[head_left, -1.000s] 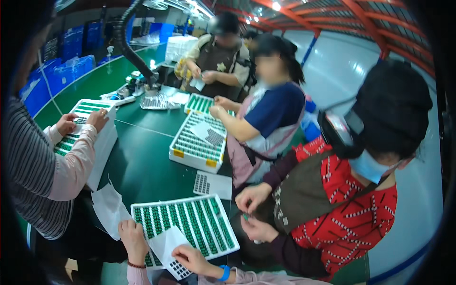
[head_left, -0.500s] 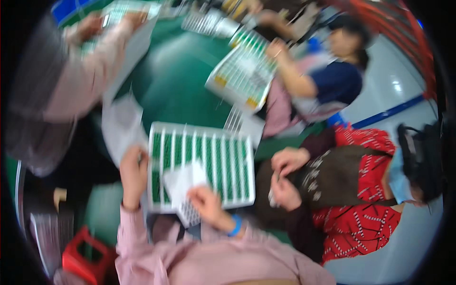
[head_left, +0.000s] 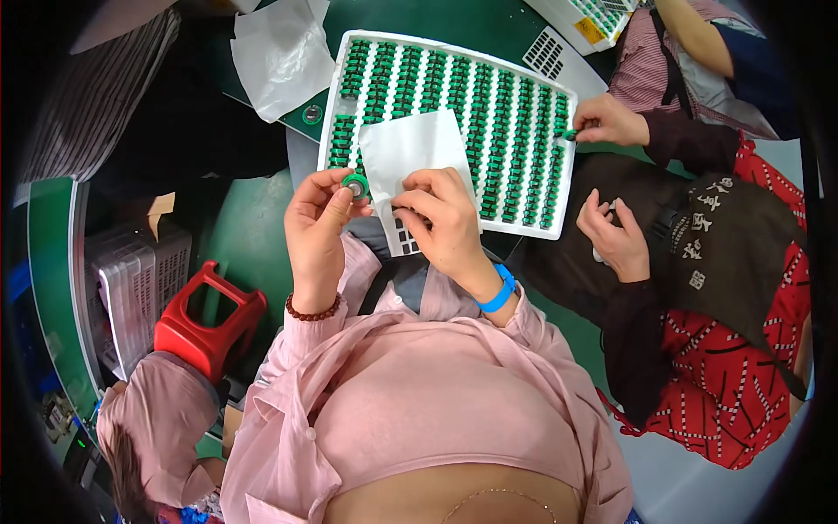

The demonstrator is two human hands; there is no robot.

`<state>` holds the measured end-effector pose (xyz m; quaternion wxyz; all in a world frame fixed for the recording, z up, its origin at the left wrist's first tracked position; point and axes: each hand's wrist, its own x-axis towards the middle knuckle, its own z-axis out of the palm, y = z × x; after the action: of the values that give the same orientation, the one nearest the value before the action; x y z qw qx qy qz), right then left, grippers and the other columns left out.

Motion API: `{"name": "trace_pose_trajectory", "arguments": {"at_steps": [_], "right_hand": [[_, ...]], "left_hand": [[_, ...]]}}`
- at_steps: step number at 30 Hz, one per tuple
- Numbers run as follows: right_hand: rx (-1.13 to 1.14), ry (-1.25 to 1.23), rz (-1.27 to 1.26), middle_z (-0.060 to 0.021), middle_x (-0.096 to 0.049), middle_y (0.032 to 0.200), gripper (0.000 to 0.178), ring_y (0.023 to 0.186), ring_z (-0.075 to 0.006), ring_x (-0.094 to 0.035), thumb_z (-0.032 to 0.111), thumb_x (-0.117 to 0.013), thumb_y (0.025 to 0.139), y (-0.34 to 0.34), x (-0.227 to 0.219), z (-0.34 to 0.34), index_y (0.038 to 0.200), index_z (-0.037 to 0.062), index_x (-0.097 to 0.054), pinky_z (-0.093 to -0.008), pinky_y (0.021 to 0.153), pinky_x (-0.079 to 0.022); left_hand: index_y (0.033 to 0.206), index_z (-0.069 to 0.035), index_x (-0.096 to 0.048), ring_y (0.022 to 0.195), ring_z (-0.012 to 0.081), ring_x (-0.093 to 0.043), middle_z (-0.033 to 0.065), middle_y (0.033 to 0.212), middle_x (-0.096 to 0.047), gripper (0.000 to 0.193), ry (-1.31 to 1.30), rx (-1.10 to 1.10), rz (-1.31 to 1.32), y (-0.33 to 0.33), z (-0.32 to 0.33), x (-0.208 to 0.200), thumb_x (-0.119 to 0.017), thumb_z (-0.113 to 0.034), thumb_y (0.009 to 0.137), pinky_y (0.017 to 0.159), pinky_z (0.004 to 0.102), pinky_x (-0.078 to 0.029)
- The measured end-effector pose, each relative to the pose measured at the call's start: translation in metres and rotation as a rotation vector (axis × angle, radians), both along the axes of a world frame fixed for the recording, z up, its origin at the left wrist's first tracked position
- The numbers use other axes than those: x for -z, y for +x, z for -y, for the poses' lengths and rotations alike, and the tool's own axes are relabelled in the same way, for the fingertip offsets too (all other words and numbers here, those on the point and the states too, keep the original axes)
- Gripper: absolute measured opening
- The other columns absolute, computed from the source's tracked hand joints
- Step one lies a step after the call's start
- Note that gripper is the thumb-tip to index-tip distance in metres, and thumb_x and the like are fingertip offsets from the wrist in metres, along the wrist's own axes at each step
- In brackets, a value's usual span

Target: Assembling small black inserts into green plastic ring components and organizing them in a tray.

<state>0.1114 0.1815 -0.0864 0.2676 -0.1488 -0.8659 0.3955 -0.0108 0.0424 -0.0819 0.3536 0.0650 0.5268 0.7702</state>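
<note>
My left hand pinches a small green ring-shaped part with a metallic centre, just above the near left side of a white tray. Rows of similar green parts stand in the tray. Close beside it, my right hand is closed, thumb and fingertips together over a label sheet with dark rectangles; whatever is between the fingertips is too small to make out. Behind my right fingers, a blank white paper lies across the tray's near rows.
A co-worker's hand holds a green part at the tray's right edge; their other hand is nearer. A loose green part and white sheet lie left of the tray. A red stool stands at lower left.
My view has shifted, so the tray appears higher. My left hand has come from the tray's left edge toward my right and now shows a green part. One co-worker's hand has reached to the tray.
</note>
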Motion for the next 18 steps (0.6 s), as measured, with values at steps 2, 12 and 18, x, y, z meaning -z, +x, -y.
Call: {"name": "trace_pose_trajectory", "arguments": {"at_steps": [2, 12, 18], "right_hand": [[0.002, -0.022, -0.016, -0.0079, -0.062, 0.098, 0.018, 0.088, -0.0252, -0.057, -0.004, -0.075, 0.071, 0.001, 0.001, 0.003, 0.087, 0.0033, -0.071, -0.0363, 0.074, -0.049], [0.057, -0.514, 0.038, -0.0088, -0.065, 0.101, 0.010, 0.081, -0.0162, -0.061, -0.006, -0.068, 0.083, 0.002, -0.006, -0.007, 0.089, 0.0001, -0.062, -0.0287, 0.067, -0.053], [0.014, -0.893, -0.055, -0.0083, -0.061, 0.110, 0.007, 0.081, -0.0074, -0.058, -0.003, -0.063, 0.094, 0.001, -0.008, -0.009, 0.100, -0.0024, -0.060, -0.0216, 0.067, -0.053]], "left_hand": [[0.117, 0.004, -0.062, 0.083, 0.0147, -0.067, 0.0055, 0.095, -0.066, 0.021, -0.008, 0.001, 0.008, 0.002, 0.001, -0.007, -0.062, -0.003, 0.097, 0.077, 0.0302, -0.059], [0.113, 0.005, -0.061, 0.084, 0.0157, -0.068, 0.0095, 0.096, -0.069, 0.018, -0.131, -0.004, -0.077, 0.019, -0.010, -0.013, -0.061, -0.001, 0.097, 0.076, 0.0302, -0.060], [0.110, 0.006, -0.062, 0.085, 0.0166, -0.070, 0.0108, 0.099, -0.069, 0.014, -0.221, 0.035, -0.113, 0.026, -0.027, -0.021, -0.060, 0.000, 0.097, 0.078, 0.0299, -0.060]]}}
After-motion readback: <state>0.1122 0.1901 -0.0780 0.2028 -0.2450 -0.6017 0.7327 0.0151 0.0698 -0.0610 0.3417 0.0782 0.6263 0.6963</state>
